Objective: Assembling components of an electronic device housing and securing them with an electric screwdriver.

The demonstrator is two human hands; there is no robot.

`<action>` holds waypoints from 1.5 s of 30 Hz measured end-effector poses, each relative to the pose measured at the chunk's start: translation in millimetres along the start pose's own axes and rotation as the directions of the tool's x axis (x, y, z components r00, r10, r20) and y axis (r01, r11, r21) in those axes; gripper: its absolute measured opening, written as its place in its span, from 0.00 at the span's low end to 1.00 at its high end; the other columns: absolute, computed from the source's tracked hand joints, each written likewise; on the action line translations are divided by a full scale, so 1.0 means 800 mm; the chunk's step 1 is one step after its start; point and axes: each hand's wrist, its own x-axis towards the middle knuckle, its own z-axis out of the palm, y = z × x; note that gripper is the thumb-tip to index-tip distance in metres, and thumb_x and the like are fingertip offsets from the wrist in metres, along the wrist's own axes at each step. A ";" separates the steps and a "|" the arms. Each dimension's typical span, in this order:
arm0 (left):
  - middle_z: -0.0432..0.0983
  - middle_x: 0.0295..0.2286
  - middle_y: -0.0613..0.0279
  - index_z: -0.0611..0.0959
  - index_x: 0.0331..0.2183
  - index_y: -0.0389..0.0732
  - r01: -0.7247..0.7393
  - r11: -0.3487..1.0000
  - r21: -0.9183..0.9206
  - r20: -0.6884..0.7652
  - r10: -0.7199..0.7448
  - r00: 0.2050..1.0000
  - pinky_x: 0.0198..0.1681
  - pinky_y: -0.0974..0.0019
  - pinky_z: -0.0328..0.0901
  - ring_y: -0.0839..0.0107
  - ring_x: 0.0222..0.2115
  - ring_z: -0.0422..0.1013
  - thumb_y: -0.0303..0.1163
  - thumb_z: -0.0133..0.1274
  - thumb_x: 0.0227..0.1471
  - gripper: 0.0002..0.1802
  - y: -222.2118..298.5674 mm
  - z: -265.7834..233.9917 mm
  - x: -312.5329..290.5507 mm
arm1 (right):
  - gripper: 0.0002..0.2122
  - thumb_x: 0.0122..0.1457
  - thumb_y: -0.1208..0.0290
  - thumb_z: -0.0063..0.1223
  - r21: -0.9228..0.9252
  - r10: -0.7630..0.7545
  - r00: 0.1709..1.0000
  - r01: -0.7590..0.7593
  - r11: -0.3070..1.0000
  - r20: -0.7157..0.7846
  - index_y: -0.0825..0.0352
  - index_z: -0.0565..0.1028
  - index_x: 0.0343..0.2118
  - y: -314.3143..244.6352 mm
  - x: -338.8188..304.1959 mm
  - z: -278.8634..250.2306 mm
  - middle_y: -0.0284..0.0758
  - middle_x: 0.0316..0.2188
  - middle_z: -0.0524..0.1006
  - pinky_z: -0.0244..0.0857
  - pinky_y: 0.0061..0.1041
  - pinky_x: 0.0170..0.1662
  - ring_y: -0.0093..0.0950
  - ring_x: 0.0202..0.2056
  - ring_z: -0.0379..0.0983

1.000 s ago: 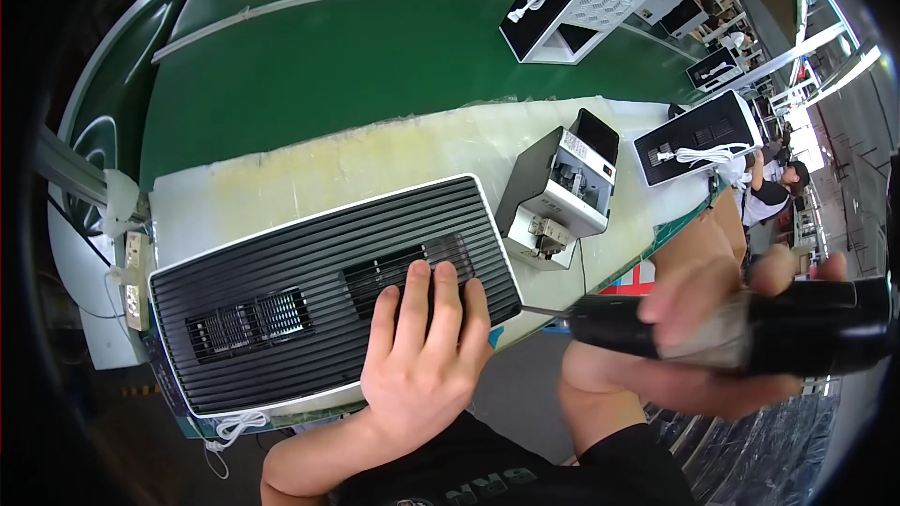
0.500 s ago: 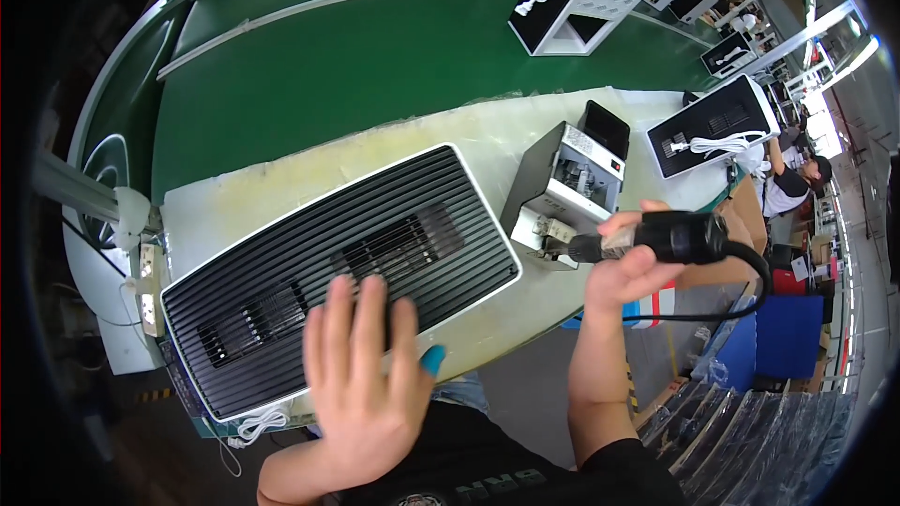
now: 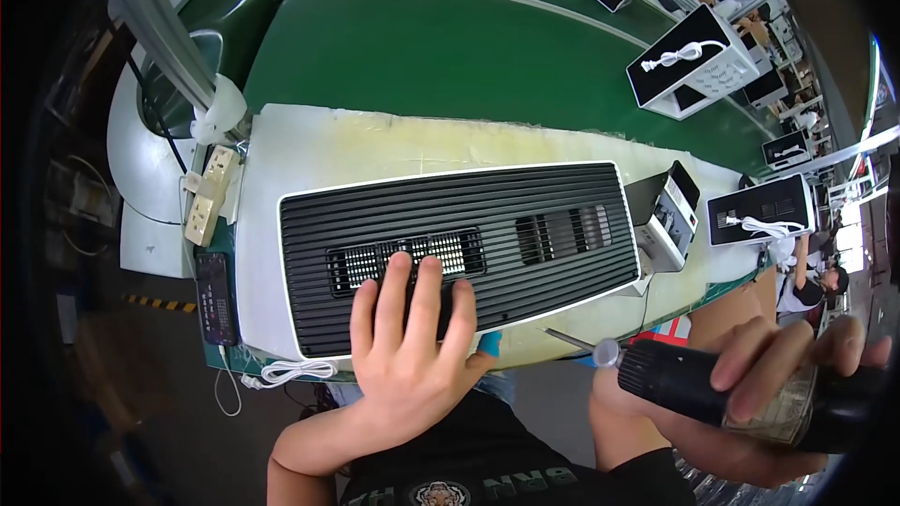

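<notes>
**Black ribs under one spread hand, power driver in the other**

Shows a black ribbed panel (image 3: pixel 502 234) with a white rim, lying flat on the pale mat (image 3: pixel 328 145) over the green worktop (image 3: pixel 469 56), along the near edge. Looks stiff and hard, probably plastic, and likely more awkward for length than for weight, though impossible to weigh by eye. Should grip well across the ribs and slide more easily on the smooth rim. Seems most fragile around the openings (image 3: pixel 564 234), so better pressed on solid ribs and best lifted by the rim at both short ends.

Has the left hand (image 3: pixel 408 370) laid wide on the near side, with fingers reaching the left opening and a blue cover (image 3: pixel 489 344) at the thumb. Holds the black power driver (image 3: pixel 680 379) in the right hand (image 3: pixel 764 375), curled around the barrel, with the thin bit (image 3: pixel 565 338) aimed toward the panel but apart from it. Likely needs a full-palm grip, being thick and rigid.

Counts one panel, two openings, one driver, one grey machine (image 3: pixel 667 225) by the right end, one power strip (image 3: pixel 213 195), one phone (image 3: pixel 216 300) and one white cord bundle (image 3: pixel 298 372) near the left corner. Adds at least four black-and-white units (image 3: pixel 761 210) farther off, and one co-worker (image 3: pixel 799 292).
</notes>
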 end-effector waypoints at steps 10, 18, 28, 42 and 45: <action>0.75 0.42 0.51 0.81 0.37 0.44 -0.012 1.000 0.010 -0.025 0.012 1.000 0.46 0.50 0.63 0.51 0.46 0.70 0.40 0.54 0.37 0.21 -0.015 -0.004 -0.005 | 0.39 0.60 0.48 0.44 0.031 -0.117 0.987 0.114 0.993 0.106 0.77 0.45 0.60 0.044 -0.022 0.059 0.44 0.41 0.65 0.58 0.19 0.13 0.21 0.14 0.60; 0.75 0.42 0.52 0.82 0.36 0.44 -0.026 1.000 -0.011 -0.038 0.026 0.999 0.45 0.52 0.64 0.52 0.46 0.71 0.39 0.53 0.40 0.19 -0.018 0.002 -0.004 | 0.36 0.60 0.52 0.46 -0.084 -0.064 0.997 0.060 0.995 -0.050 0.72 0.48 0.61 0.046 -0.029 0.061 0.45 0.45 0.67 0.58 0.19 0.15 0.21 0.15 0.61; 0.74 0.43 0.48 0.81 0.38 0.36 -0.055 0.977 -0.208 0.031 0.062 0.998 0.51 0.47 0.58 0.51 0.48 0.69 0.32 0.57 0.35 0.23 -0.003 -0.006 0.014 | 0.35 0.57 0.61 0.55 0.144 0.097 0.995 -0.098 0.985 0.018 0.74 0.50 0.59 0.024 0.000 0.006 0.35 0.50 0.62 0.56 0.20 0.23 0.17 0.20 0.60; 0.75 0.27 0.63 0.81 0.31 0.39 -0.086 0.823 -0.561 0.004 0.107 0.994 0.53 0.49 0.59 0.64 0.37 0.74 0.23 0.58 0.35 0.13 0.008 -0.004 0.025 | 0.26 0.51 0.63 0.59 0.273 0.319 0.943 -0.284 0.919 -0.092 0.63 0.57 0.47 -0.006 0.008 -0.028 0.29 0.24 0.66 0.59 0.16 0.26 0.17 0.18 0.60; 0.76 0.26 0.62 0.80 0.30 0.38 -0.163 0.850 -0.501 -0.077 0.144 0.987 0.54 0.47 0.58 0.61 0.36 0.75 0.19 0.58 0.33 0.15 0.010 0.000 0.025 | 0.25 0.51 0.65 0.58 0.298 0.286 0.954 -0.249 0.921 -0.086 0.63 0.57 0.46 -0.005 0.010 -0.016 0.29 0.25 0.66 0.58 0.16 0.25 0.16 0.18 0.60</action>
